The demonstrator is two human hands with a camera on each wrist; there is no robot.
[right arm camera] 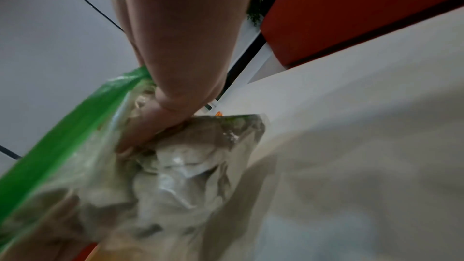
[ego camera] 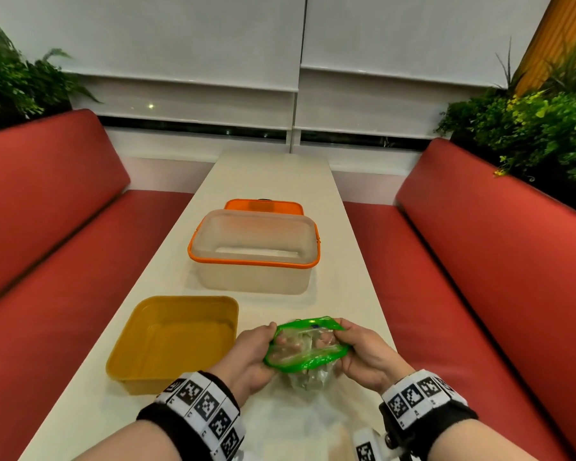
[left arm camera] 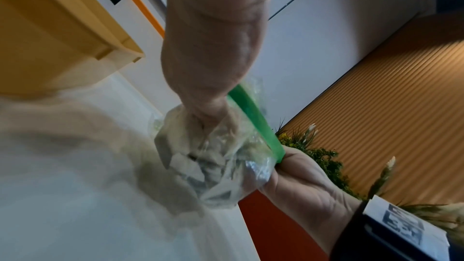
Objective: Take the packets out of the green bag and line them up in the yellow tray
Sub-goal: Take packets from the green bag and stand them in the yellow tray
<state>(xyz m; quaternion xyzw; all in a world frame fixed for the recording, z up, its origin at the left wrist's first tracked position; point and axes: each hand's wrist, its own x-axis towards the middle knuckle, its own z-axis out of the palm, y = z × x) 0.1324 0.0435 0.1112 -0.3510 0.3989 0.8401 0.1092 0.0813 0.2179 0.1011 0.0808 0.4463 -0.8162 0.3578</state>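
The left hand and right hand, nearest the head camera at 6 o'clock, each wear a black wrist band carrying white square-patterned marker tiles. Both hands grip the clear plastic bag with a green zip rim just above the pale bench, one at 9 o'clock of the rim and one at 3 o'clock, fingers curled over the rim and into the mouth, which is pulled wide. Through the film, crumpled pale packets show only as blurred shapes; their number and any print cannot be made out. In the left wrist view the fingertips are hidden inside the bag.

Just beside the left hand, at 9 o'clock, sits the square mustard-yellow plastic tray. At 12 o'clock stands a frosted translucent box with an orange rim, and behind it an orange lid, partly hidden. Red padded seats flank the bench.
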